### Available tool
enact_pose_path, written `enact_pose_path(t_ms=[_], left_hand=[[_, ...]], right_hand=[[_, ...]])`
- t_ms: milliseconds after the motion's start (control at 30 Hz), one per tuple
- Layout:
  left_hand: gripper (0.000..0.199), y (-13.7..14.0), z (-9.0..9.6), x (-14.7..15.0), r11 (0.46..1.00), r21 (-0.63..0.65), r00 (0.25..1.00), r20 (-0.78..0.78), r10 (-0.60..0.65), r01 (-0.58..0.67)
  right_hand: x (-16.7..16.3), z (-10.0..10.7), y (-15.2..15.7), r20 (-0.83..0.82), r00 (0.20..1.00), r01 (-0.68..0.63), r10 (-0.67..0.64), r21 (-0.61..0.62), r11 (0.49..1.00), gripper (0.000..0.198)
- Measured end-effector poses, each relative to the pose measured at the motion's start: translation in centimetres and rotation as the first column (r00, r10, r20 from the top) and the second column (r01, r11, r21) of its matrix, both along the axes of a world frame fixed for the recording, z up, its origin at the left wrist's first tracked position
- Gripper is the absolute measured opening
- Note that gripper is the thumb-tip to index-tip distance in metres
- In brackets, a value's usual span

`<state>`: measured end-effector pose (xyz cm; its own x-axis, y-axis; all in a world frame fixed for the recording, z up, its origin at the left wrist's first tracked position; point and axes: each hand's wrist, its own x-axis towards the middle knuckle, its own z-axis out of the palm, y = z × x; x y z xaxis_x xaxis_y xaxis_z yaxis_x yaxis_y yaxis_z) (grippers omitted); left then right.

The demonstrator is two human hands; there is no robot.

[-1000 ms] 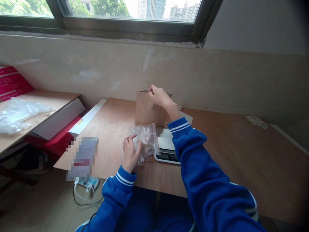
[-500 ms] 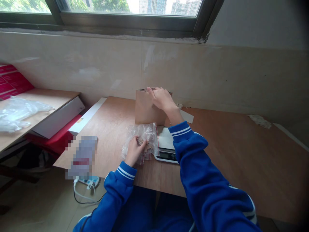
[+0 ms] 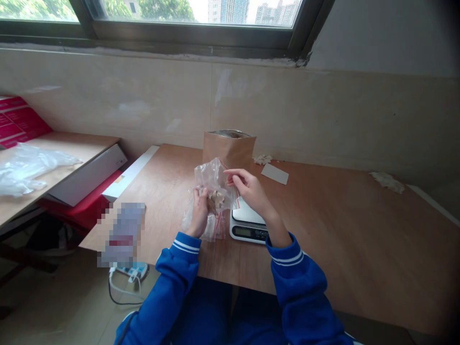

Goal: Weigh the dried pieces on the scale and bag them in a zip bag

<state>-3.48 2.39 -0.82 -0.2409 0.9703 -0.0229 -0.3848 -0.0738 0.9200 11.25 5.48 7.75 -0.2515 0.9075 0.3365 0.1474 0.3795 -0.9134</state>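
A clear zip-lock bag (image 3: 210, 175) with a red zip line is raised off the table, with light brown, flaky pieces (image 3: 216, 201) in its lower part. My left hand (image 3: 200, 208) is closed on the bag's left side. At the bag's red-lined right edge, my right hand (image 3: 244, 184) has its fingertips and thumb drawn together on the plastic. Beneath lie more clear zip-lock bags (image 3: 212, 233). The white digital kitchen scale (image 3: 247, 233) stands just right of the bags, partly behind my right wrist. Behind my hands an opened brown paper pouch (image 3: 230, 146) stands upright, its inside lining silvery.
Beyond the scale are a white card (image 3: 275, 174) and a crumpled pale scrap (image 3: 263, 159). Another scrap (image 3: 387, 182) lies far right. A blurred-out phone-like object (image 3: 125, 232) and a power strip (image 3: 134, 269) with cables are at the left edge. Plastic bags (image 3: 32, 165) cover the neighbouring table.
My right hand has come out of the brown pouch and down to the zip-lock bag's edge. My left hand has lifted that bag, which now shows flaky pieces inside.
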Motion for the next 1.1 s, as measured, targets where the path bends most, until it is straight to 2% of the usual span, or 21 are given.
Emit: enact_pose_path(t_ms=[167, 367, 567, 733, 833, 967, 1033, 1100], left_hand=[[0.027, 1.5, -2.2, 1.3, 0.962, 0.082, 0.966, 0.002, 0.26, -0.259], [0.022, 1.6, -3.7, 1.6, 0.978, 0.076, 0.98, -0.014, 0.198, -0.196], [0.021, 1.9, -4.3, 1.2, 0.966, 0.036, 0.966, 0.038, 0.256, -0.258], [0.02, 2.1, -4.7, 0.6, 0.947, 0.002, 0.947, 0.003, 0.321, -0.321], [0.019, 2.1, -4.8, 0.3, 0.933, -0.004, 0.933, -0.01, 0.361, -0.361], [0.023, 2.3, -5.0, 0.3, 0.94, -0.022, 0.94, 0.007, 0.341, -0.341], [0.026, 2.3, -5.2, 0.3, 0.944, -0.021, 0.944, 0.026, 0.329, -0.328], [0.029, 2.3, -5.2, 0.3, 0.955, -0.011, 0.954, 0.026, 0.298, -0.298]], right_hand=[[-0.6, -2.0, 0.2, 0.258, 0.966, -0.028, 0.011, 0.06, 0.998, 0.021], [-1.1, -3.9, 0.0, 0.446, 0.883, -0.172, 0.149, 0.013, 0.985, 0.014], [-1.6, -4.6, -0.9, 0.458, 0.865, -0.21, 0.204, -0.037, 0.977, 0.015], [-2.4, -4.5, -1.3, 0.517, 0.815, -0.22, 0.26, -0.139, 0.966, 0.016], [-3.0, -4.9, -1.5, 0.5, 0.833, -0.208, 0.238, -0.115, 0.971, 0.013], [-3.2, -5.2, -1.8, 0.426, 0.895, -0.138, 0.132, -0.018, 0.99, 0.007], [-3.0, -4.6, -1.7, 0.377, 0.925, -0.072, 0.057, 0.025, 0.997, 0.011], [-2.4, -3.1, -1.4, 0.305, 0.952, 0.009, -0.035, 0.088, 0.996, 0.012]])
